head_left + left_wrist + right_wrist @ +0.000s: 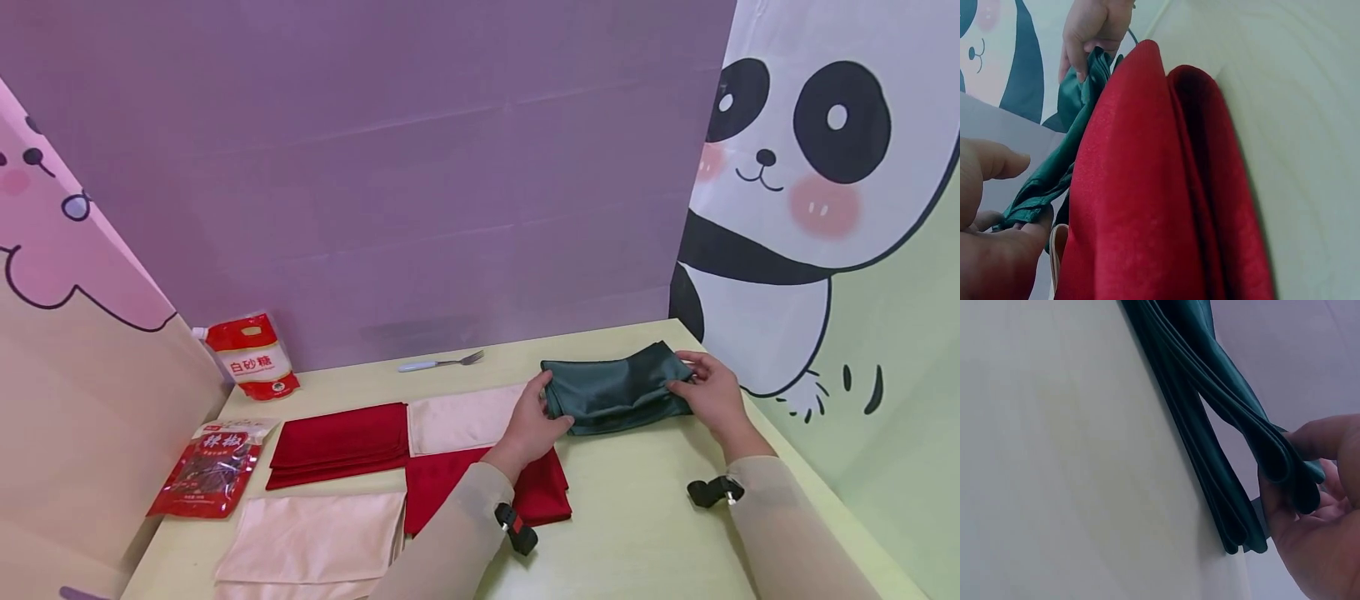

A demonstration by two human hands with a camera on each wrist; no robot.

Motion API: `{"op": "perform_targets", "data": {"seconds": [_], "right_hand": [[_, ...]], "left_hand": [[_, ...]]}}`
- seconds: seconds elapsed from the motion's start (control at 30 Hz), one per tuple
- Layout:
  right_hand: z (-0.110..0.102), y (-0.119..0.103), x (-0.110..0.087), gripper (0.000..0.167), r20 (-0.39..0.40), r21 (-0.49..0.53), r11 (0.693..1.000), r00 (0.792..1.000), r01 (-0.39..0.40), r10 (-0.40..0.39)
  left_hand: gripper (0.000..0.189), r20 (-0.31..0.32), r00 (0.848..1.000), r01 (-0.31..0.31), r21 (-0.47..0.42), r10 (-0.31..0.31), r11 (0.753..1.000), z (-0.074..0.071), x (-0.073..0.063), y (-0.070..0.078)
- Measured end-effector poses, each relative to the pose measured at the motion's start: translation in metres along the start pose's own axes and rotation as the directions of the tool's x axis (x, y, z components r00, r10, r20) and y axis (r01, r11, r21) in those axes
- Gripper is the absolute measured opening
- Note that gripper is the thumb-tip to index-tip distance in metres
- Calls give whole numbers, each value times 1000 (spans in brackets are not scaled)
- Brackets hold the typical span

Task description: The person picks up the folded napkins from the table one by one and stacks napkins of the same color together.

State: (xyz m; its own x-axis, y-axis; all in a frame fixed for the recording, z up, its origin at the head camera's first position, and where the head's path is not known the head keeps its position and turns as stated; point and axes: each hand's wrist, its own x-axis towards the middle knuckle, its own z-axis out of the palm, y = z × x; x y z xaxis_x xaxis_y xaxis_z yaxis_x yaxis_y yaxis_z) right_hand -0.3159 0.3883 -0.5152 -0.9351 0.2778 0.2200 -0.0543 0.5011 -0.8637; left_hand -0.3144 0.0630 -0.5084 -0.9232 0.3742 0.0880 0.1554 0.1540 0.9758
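A folded dark green satin cloth (611, 392) lies near the table's back right, its right end partly raised. My left hand (531, 425) holds its left edge; in the left wrist view, that edge sits between the fingers of the left hand (997, 231). My right hand (712, 396) pinches the right end. Seen from the right wrist, the right hand (1322, 494) grips the upper folded layers of the green cloth (1229, 394), with a gap above the lower layers. Below the left forearm lies a folded red cloth (543, 492), partly hidden by it.
Another folded red cloth (337, 442), a pale pink cloth (457, 421) and a larger pale pink cloth (315, 537) lie to the left. A fork (442, 362) rests near the back edge. A white sugar bag (255, 358) and a red chili packet (213, 467) sit far left.
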Motion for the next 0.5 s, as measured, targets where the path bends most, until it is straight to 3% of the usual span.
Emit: {"op": "perform_targets", "data": {"seconds": [0.27,0.5], "right_hand": [[4,-2,-1,53,-82,11,998,995,-59,59],[-2,-6,-3,50,-117,-58,993,988,-104,97]], "left_hand": [[89,43,999,25,21,-26,999,0,-1,1],[87,47,997,55,17,-55,998,1,-4,2]]}}
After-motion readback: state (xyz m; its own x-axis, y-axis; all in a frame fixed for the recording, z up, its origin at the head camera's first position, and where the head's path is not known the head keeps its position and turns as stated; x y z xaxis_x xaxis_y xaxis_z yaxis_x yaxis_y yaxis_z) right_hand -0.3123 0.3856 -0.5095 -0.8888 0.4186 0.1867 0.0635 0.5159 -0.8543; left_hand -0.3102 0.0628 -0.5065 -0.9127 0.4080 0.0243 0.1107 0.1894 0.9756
